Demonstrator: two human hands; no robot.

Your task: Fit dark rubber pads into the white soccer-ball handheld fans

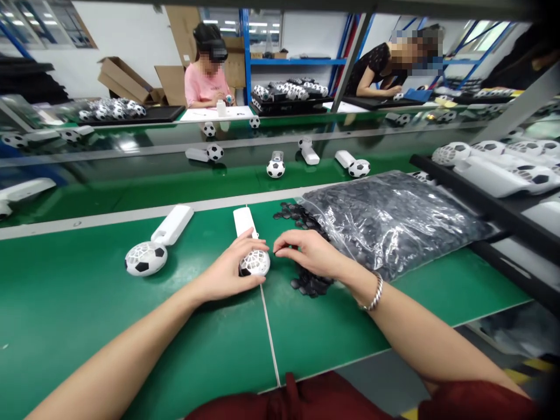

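Soccer-ball fan [254, 263] sat steady, gripped under my cupped left hand [226, 269]; right hand [306, 251] pinched just above black hexagon patches [310, 284], holding one or not, unclear.

A green belt-topped workbench [65, 303] runs across the view, a thin pale seam [268, 329] crossing it; on it lie a football-patterned handheld fan [146, 258] with its white handle angled away, a second fan [244, 221] to its right, a loose scatter of black hexagonal patches [310, 286] and, touching that scatter, a clear plastic bag [394, 224] packed with more patches; beyond a pale rail [131, 214], a glossy green belt [131, 186] carries several more fans [275, 168], well apart; at the right, a black-edged shelf [481, 201] holds a row of white fans [499, 175].
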